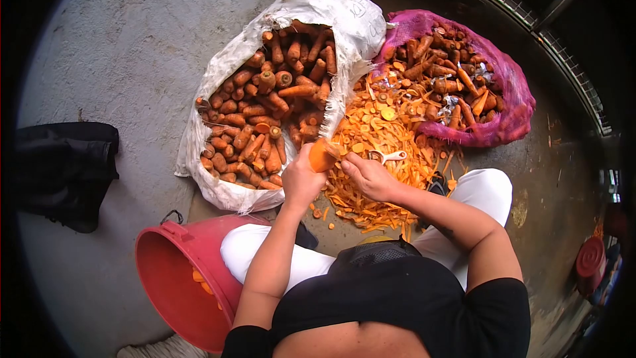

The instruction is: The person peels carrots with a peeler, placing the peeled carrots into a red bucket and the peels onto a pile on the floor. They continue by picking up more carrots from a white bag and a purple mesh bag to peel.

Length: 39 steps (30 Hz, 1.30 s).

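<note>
A grey concrete floor (132, 40) fills the view, fading to black round the rim where the lens cuts it off. At 9 o'clock lies a black cloth (63, 172), its left part lost in that dark edge. At 7 o'clock a red bucket (173, 278) tips its mouth toward the camera; a few orange pieces show inside, mostly hidden behind the person's white-clad knee. At 11 o'clock a white sack (344, 16) lies open, packed with unpeeled carrots (265, 113).

Just below the centre, the left hand (301, 182) is closed round a carrot (322, 154), the fingers wrapped about its lower end so that only the stub pointing to 12 o'clock shows. Just to its right, the right hand (371, 176) has its fingers curled tight on a peeler (391, 156). The pale loop end sticks out toward 1 o'clock, and the blade is too small to make out. Both hands hang over a pile of peelings (377, 126).

At 1 o'clock a pink mesh sack (510, 93) holds more carrots mixed with scraps. At 4 o'clock a red round thing (589, 255) sits at the dim edge, too dark to identify
</note>
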Motion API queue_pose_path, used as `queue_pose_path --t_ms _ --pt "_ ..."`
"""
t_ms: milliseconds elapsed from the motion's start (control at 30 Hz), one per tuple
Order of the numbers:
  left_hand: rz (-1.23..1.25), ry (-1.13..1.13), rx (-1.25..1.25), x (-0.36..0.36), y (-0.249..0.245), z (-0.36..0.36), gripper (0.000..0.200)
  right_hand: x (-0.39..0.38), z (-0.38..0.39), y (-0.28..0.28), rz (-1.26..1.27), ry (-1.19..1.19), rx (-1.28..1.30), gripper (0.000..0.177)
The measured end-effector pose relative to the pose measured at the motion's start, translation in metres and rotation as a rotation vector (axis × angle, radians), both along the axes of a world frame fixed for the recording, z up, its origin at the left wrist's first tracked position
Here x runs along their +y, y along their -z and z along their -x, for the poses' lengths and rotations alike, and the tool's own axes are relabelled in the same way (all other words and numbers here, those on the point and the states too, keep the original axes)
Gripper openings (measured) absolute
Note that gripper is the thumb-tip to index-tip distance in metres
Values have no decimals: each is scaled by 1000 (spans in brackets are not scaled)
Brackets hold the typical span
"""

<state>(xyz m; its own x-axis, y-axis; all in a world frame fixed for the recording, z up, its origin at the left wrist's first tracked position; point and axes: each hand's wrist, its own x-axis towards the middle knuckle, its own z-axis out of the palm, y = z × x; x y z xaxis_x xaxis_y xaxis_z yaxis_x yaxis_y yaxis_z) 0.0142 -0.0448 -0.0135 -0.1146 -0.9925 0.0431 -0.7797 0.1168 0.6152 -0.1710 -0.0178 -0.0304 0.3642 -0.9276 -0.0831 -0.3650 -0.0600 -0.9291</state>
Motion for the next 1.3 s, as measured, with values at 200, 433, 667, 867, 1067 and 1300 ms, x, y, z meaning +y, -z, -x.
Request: queue_pose_path --t_ms 200,433,667,867,1067,1300 --pt "45 53 -2 1 1 -3 44 1 -1 -3 4 -15 36 38" --pt "148 44 -88 4 2 -4 45 3 -3 -10 -9 -4 75 39" --pt "290 16 -138 11 -9 -1 44 9 -5 -18 5 7 67 39" --pt "213 50 -79 13 -10 -5 43 11 -6 -28 -27 -2 78 40" --pt "244 -7 -89 18 -5 -5 43 13 -10 -33 -67 10 130 41" --pt "159 -31 -73 20 -6 -9 41 11 -16 -29 -89 20 145 42"
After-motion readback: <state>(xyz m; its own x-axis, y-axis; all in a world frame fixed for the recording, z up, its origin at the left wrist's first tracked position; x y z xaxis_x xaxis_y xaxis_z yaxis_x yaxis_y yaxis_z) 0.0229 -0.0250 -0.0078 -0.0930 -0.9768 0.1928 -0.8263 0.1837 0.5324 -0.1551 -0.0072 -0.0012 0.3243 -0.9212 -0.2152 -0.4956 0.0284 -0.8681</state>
